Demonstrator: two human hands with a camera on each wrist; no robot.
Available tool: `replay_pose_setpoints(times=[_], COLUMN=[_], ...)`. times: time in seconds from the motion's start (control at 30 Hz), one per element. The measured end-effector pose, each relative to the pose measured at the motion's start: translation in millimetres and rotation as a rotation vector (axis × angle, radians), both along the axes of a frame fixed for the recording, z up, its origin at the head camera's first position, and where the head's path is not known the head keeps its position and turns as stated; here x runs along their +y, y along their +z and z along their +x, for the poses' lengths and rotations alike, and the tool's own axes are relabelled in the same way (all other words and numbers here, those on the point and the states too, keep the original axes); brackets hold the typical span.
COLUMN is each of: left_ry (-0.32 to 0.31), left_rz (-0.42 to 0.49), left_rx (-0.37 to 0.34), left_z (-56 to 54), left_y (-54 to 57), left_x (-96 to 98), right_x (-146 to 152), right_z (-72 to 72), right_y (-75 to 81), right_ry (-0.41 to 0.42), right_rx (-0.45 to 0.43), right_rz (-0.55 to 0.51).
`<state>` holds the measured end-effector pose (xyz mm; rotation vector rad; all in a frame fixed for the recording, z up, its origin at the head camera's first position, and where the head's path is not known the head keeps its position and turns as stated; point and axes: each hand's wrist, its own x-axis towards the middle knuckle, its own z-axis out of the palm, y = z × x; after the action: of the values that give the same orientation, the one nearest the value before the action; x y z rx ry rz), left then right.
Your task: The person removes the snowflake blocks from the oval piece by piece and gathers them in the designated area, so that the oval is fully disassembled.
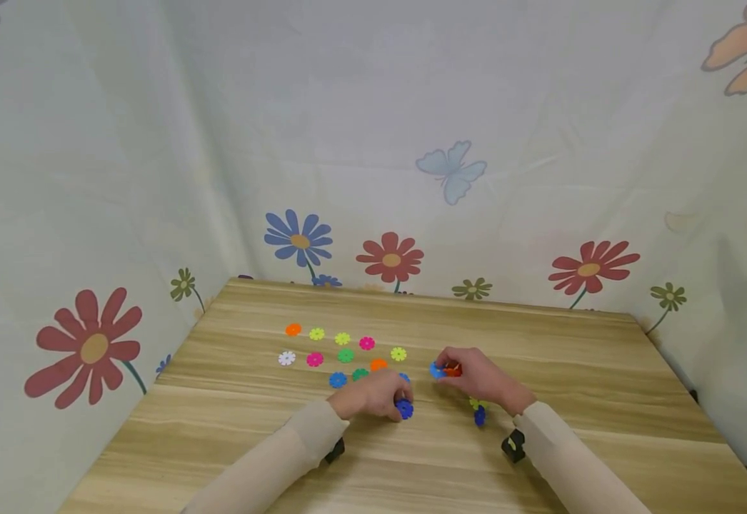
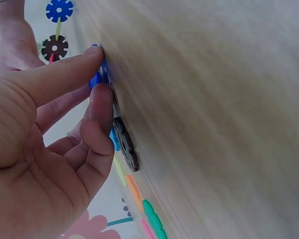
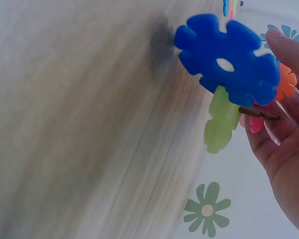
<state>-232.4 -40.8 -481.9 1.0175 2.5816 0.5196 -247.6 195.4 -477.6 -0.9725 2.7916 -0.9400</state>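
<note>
In the head view my left hand (image 1: 372, 395) pinches a dark blue flower-shaped disc (image 1: 404, 409) between thumb and fingers, low over the table. The left wrist view has this blue disc (image 2: 95, 79) nearly edge-on at the fingertips, close to a dark brown disc (image 2: 125, 144). My right hand (image 1: 484, 377) grips a chain of interlocked flower discs, with a light blue disc (image 1: 437, 370) at its fingertips. From that chain hang a dark blue disc (image 3: 244, 62) and a yellow-green disc (image 3: 221, 119). A brown disc (image 3: 259, 113) and an orange disc (image 3: 286, 82) show nearer the palm.
Loose flower discs lie left of centre on the wooden table (image 1: 605, 378), among them a white disc (image 1: 286, 358), a pink disc (image 1: 315, 359) and a green disc (image 1: 346, 355). My left hand partly hides several. A flower-printed curtain (image 1: 515, 193) stands behind the table.
</note>
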Motion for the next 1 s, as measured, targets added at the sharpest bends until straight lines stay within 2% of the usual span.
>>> replay_pose_setpoints(times=[0.2,0.77,0.87,1.0], left_ry=[-0.015,-0.003,0.042,0.157], left_rz=[0.008,0.005,0.044,0.209], left_rx=[0.011,-0.011,-0.038,-0.085], left_z=[1.2,2.1,1.8,0.4], left_y=[1.6,1.2,2.0,4.9], left_x=[0.5,3.9,5.4,10.0], right_x=[-1.0,-2.5,-2.9,-3.3], right_z=[-1.1,-0.7,0.3,0.9], right_y=[-1.5,-1.8,-0.5,1.7], right_ry=[0.002,0.002,0.0,-0.007], right_rx=[-0.002,-0.006,-0.008,0.001], right_rz=[-0.004,-0.005,-0.003,-0.003])
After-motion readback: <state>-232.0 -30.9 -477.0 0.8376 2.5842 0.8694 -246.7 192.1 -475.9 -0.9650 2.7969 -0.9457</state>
